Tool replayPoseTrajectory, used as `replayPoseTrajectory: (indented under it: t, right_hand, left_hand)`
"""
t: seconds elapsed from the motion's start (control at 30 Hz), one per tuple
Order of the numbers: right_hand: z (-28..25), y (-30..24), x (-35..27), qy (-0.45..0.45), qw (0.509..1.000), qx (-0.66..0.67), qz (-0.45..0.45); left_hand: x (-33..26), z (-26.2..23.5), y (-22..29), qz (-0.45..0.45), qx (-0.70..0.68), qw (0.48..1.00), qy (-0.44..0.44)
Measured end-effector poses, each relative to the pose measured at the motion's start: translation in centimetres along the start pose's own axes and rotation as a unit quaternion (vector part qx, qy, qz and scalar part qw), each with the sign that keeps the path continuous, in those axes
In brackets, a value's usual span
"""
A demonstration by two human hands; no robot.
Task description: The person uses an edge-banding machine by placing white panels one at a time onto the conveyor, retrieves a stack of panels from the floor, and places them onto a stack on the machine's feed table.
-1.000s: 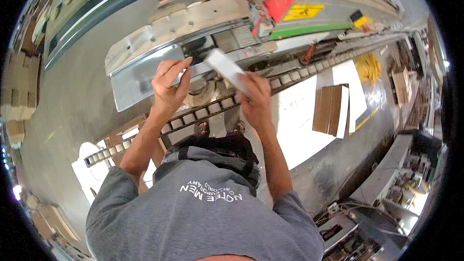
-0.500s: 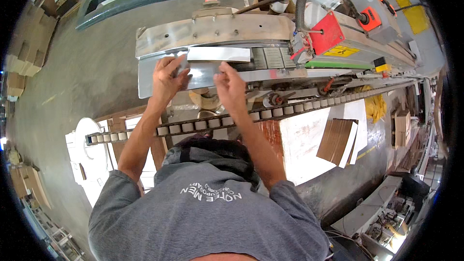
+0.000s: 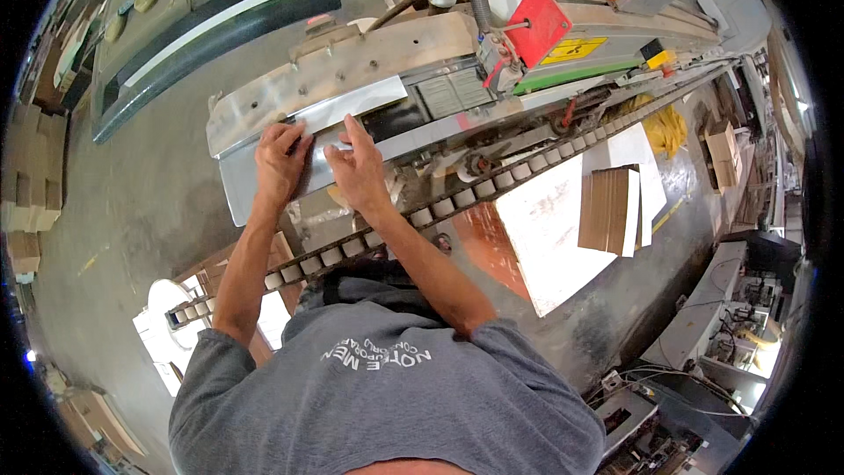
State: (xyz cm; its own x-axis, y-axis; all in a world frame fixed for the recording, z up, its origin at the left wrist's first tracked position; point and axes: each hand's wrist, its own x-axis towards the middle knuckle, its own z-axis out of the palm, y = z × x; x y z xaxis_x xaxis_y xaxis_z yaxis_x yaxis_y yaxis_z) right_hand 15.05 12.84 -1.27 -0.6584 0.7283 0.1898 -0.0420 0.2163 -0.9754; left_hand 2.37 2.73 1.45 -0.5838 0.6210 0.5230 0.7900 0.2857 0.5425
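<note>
White lettering (image 3: pixel 378 358) in curved rows across a soft gray shirt (image 3: pixel 387 413); on the machine (image 3: pixel 649 28), a yellow label (image 3: pixel 573 50) with dark marks too small to make out, just below a flat red plate (image 3: pixel 538 22). At the feed end, a smooth, shiny metal sheet (image 3: pixel 239 183) beside a pale, scuffed, bolted beam (image 3: pixel 338 70). Lying flat along that beam: a long, narrow white strip (image 3: pixel 356 104), just left of a slotted gray grate (image 3: pixel 453 91). Left grip (image 3: pixel 280 160) at the strip's left end, fingers bent; cannot fairly tell, at this scale, whether pinching or only touching. Right grip (image 3: pixel 359 167) loose and unclosed, index finger stretched toward the strip's near edge. Nearer the body, a slanting conveyor (image 3: pixel 396 227) with pale rollers; beside it, ridged brown cardboard (image 3: pixel 607 211) on white sheets (image 3: pixel 549 233). Compared with one second ago: strip down on the machine, no longer up in the right grip. Compared with half a second ago: both grips closer together.
</note>
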Motion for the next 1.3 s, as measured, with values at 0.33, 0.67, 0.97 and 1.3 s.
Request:
replayPoseTrajectory:
  t: [0.33, 0.67, 0.97, 1.3]
  right_hand:
    - [-1.9, -0.7, 1.6, 0.024, 0.997, -0.071, -0.005]
    - [-7.5, 1.6, 5.1, 0.068, 0.985, -0.149, -0.048]
    - [-14.5, 3.3, 8.3, 0.118, 0.981, -0.137, -0.069]
    - [-18.9, -3.0, 2.0, 0.076, 0.964, -0.191, -0.166]
  left_hand:
    - [1.4, 2.1, 1.3, 0.029, -0.013, 0.999, -0.036]
    - [4.2, 7.8, 4.7, 0.062, -0.031, 0.997, -0.036]
    - [7.0, 14.3, 8.9, 0.081, -0.037, 0.995, -0.046]
    - [9.5, 21.7, 9.5, -0.025, -0.195, 0.975, -0.102]
